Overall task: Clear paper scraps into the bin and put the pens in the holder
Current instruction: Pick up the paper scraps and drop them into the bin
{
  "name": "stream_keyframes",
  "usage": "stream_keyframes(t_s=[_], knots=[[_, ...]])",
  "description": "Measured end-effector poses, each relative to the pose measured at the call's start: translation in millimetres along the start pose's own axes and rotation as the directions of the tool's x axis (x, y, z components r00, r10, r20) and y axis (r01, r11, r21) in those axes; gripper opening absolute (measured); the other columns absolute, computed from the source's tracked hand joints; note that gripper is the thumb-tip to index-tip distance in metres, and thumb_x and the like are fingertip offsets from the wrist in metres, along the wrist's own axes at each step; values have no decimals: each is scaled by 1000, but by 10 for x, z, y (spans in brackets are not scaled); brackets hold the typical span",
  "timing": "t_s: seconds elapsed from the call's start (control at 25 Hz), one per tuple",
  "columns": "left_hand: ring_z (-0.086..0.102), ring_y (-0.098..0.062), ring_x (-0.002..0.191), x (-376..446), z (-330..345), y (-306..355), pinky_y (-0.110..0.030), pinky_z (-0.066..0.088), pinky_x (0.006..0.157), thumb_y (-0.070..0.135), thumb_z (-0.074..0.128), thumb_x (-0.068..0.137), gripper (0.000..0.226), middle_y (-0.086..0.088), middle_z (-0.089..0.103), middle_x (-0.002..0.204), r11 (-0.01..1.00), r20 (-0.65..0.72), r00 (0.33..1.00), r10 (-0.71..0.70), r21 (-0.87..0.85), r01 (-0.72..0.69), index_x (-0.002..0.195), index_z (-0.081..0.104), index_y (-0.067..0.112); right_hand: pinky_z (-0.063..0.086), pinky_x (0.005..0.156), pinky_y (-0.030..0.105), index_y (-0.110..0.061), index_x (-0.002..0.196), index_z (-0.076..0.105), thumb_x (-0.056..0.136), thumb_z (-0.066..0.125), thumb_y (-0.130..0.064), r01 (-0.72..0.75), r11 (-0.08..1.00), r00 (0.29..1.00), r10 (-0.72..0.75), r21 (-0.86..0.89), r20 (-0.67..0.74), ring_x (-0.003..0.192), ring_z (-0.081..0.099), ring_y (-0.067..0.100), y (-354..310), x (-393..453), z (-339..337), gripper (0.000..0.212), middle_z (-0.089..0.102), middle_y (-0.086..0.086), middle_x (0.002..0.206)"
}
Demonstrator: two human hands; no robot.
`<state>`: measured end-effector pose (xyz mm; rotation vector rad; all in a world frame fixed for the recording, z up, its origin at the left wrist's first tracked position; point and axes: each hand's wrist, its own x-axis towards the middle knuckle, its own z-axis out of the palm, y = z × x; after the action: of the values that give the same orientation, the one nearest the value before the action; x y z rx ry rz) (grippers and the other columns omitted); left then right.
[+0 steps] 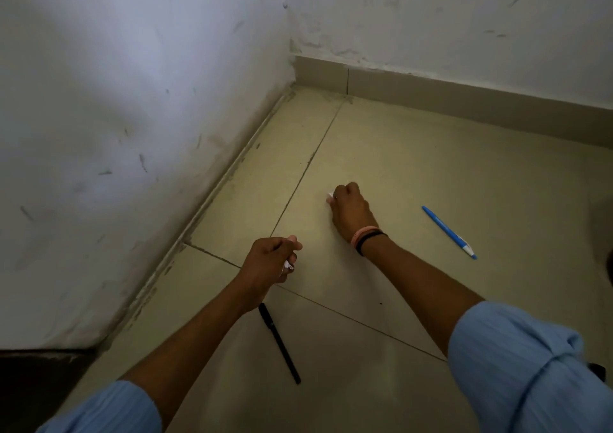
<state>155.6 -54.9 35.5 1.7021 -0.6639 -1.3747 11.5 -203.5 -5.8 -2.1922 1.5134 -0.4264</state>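
Note:
My left hand [268,260] is closed around small white paper scraps [289,265] that peek out under its fingers, just above the tiled floor. My right hand [350,208] reaches farther ahead, fingers pinched on another white paper scrap [329,195] at floor level. A black pen [279,343] lies on the floor just behind my left wrist. A blue pen [448,232] lies on the floor to the right of my right wrist. No bin or pen holder is in view.
White scuffed walls [132,100] meet in a corner ahead, with a grey skirting [464,97] along the right wall. Beige floor tiles [431,167] spread out to the right. A dark object [608,263] shows at the right edge.

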Motion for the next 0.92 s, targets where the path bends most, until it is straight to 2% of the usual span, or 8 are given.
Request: stream_keyframes(t_s=[0.2,0.28,0.4,0.44,0.52,0.6,0.68,0.92], knots=[[43,-8,48,-6,-33,29,-19,29,44,19,53,105,26,-3,54,64,999,-10,1000,-13,-37,12,101,71,0,42,75,34,2,96,61,102,49,-18,89,996,984,-84,-20,159,94,60,38,111,244,103,25,60,20,105],[43,-8,48,-7,-37,42,-19,30,44,18,53,105,26,-3,54,65,999,-11,1000,-11,-46,11,101,71,0,42,74,33,3,96,64,102,51,-20,64,998,991,-64,7,120,91,61,38,113,191,154,27,63,21,102],[44,-8,49,11,-45,43,-18,31,44,19,52,105,25,-3,54,66,997,-8,1000,-12,-72,11,100,70,2,44,66,27,0,85,68,96,61,-23,-134,917,988,154,377,-22,71,61,24,70,-8,94,27,68,14,80],[44,-8,48,21,-39,45,-18,31,43,20,53,105,26,-2,54,66,996,-4,1000,-13,-88,13,100,70,2,44,60,25,-2,78,68,94,64,-22,-239,766,955,296,597,3,60,58,18,59,-80,35,26,66,11,71],[44,-7,46,25,5,41,-18,31,41,22,53,105,26,-2,53,66,991,11,1000,-23,-129,24,101,69,1,35,42,20,-5,69,63,93,64,-13,-359,232,870,434,904,234,42,46,11,67,-237,-100,25,56,7,60],[42,-7,45,30,99,40,-17,30,39,22,54,105,27,-2,52,65,982,39,998,-41,-183,48,98,68,1,24,33,16,-8,70,56,94,57,-7,-383,-180,826,373,906,423,34,36,7,165,-400,-269,24,49,4,57],[41,-7,43,39,220,44,-18,27,37,25,53,105,29,-1,50,62,969,68,996,-59,-235,74,93,66,3,21,29,15,-12,70,49,94,50,-11,-403,-360,807,293,841,512,30,32,6,274,-565,-414,24,47,0,56],[37,-7,36,-53,1088,156,-17,21,32,34,51,104,37,4,44,52,923,235,958,-168,-304,236,73,48,15,18,27,12,-11,64,48,91,39,-19,-289,-546,816,288,786,501,26,29,7,658,-1267,-890,29,41,-2,49]])
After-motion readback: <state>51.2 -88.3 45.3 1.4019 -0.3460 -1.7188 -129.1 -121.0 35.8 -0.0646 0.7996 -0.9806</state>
